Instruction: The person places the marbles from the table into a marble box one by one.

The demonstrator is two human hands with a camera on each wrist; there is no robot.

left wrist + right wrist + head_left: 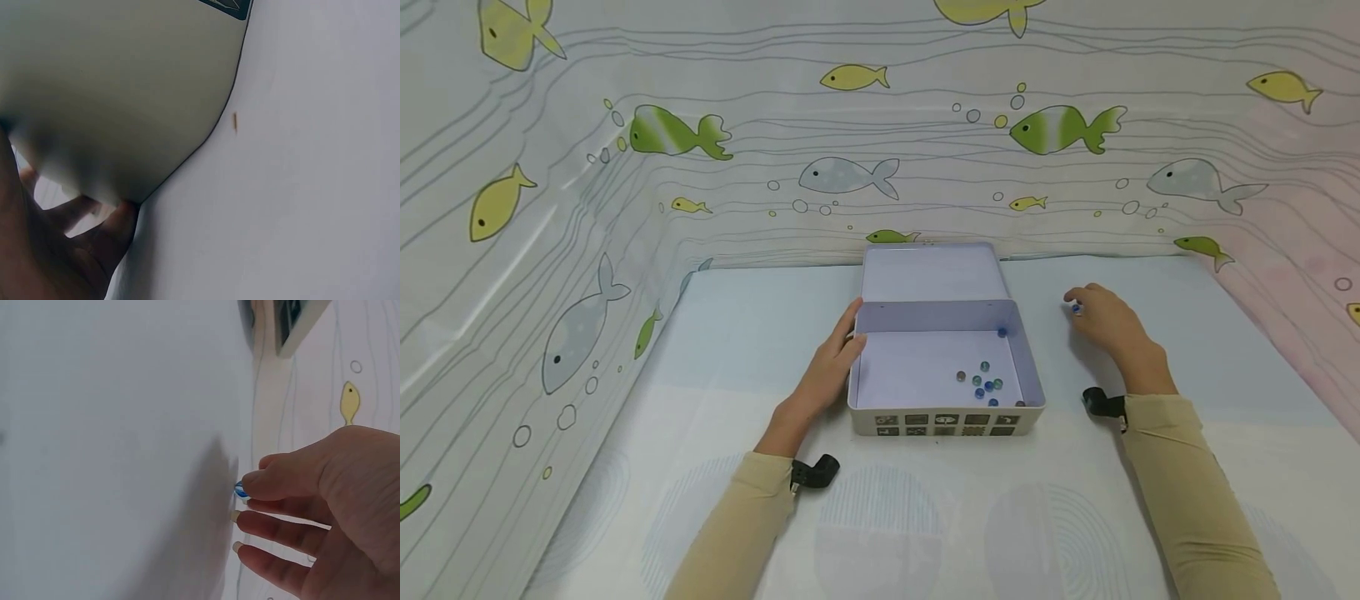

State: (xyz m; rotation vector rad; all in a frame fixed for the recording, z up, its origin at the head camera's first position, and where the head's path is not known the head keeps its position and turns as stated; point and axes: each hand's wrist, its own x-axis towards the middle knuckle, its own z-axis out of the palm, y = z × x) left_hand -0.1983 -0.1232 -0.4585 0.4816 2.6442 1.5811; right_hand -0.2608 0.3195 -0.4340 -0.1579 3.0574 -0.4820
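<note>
A white box point(1037, 400) with its lid point(932, 273) folded back stands in the middle of the table. Inside, mostly toward its right side, lie several glass marbles point(985, 367) in blue, green and brownish tones. My left hand point(827, 371) holds the box's left wall, thumb over the rim; the left wrist view shows its fingers against the box's outer side point(112, 112). To the right of the box, my right hand point(1105, 321) pinches a blue marble point(241, 489) between thumb and index finger, close over the table surface. Its other fingers are loosely extended.
The table point(760, 333) has a pale cloth with faint circle patterns. Behind and to the left rises a sheet point(760, 125) printed with fish and wavy lines. Small dark cameras point(816, 472) are strapped to both wrists. Dark picture squares mark the box's front.
</note>
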